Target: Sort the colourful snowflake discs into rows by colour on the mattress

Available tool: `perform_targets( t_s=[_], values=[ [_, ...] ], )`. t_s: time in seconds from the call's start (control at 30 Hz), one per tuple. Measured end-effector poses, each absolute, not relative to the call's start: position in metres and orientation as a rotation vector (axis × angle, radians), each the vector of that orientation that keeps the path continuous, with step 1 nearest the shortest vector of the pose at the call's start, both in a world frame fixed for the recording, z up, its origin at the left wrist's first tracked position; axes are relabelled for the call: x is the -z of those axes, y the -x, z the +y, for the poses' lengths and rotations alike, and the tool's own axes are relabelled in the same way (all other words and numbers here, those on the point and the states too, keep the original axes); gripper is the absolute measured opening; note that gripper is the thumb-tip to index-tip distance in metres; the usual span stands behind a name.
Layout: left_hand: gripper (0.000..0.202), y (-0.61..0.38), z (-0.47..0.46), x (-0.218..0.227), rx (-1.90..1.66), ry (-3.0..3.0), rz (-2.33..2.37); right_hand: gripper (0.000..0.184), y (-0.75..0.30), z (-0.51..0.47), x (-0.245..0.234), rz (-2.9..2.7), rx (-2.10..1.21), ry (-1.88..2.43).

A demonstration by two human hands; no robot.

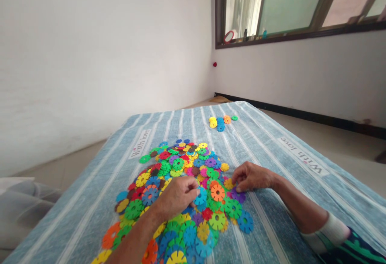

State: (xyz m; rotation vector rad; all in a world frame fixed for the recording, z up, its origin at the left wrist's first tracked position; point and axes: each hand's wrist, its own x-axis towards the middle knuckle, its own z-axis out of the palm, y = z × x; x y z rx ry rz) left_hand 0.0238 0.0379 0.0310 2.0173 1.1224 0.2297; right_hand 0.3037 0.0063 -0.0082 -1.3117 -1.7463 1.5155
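A large heap of flat, notched plastic discs [181, 183] in many colours lies on a blue striped cloth [271, 151]. My left hand [177, 193] rests on the heap with fingers curled, pinching at a blue disc [200, 196]. My right hand [251, 177] sits at the heap's right edge, fingers bent down onto a purple disc [238, 195] and a yellow one [228, 183]. An orange disc [217, 192] lies between the two hands.
A small separate group of yellow, blue, orange and green discs [221, 122] lies farther back on the cloth. White walls meet in the corner behind, with a window [289, 7] at upper right. Bare floor surrounds the cloth.
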Motion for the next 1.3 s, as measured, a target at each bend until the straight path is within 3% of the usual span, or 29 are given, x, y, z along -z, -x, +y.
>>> perform_targets(
  t_s=[1.13,1.3],
  values=[
    [0.015,-0.015,0.044,-0.032,-0.375,-1.996,1.206,0.019,-0.303,-0.001,0.002,-1.844,-1.510,1.361],
    [0.018,-0.015,0.044,-0.032,-0.386,-1.983,1.194,0.031,-0.295,-0.002,0.005,-1.556,-1.495,1.333]
  ],
)
